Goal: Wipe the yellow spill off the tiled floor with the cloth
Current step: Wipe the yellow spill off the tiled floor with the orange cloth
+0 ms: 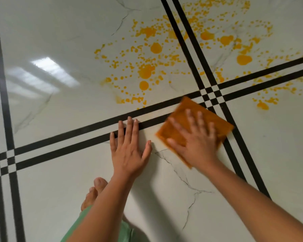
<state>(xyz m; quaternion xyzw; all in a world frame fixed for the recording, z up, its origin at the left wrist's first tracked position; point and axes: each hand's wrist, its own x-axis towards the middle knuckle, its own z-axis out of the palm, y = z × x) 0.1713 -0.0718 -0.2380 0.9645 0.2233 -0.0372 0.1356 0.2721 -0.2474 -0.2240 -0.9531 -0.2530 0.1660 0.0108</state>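
The yellow spill (182,55) spread over the upper centre and upper right. Below it, my right hand (198,144) pressed the orange cloth (215,123) flat, fingers splayed (gripping nothing). My left hand (129,151) lay open on the tiled floor (59,105).

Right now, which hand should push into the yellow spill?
Right. The right hand lies flat on the cloth, near the yellow spill. The left hand rests bare on the floor.
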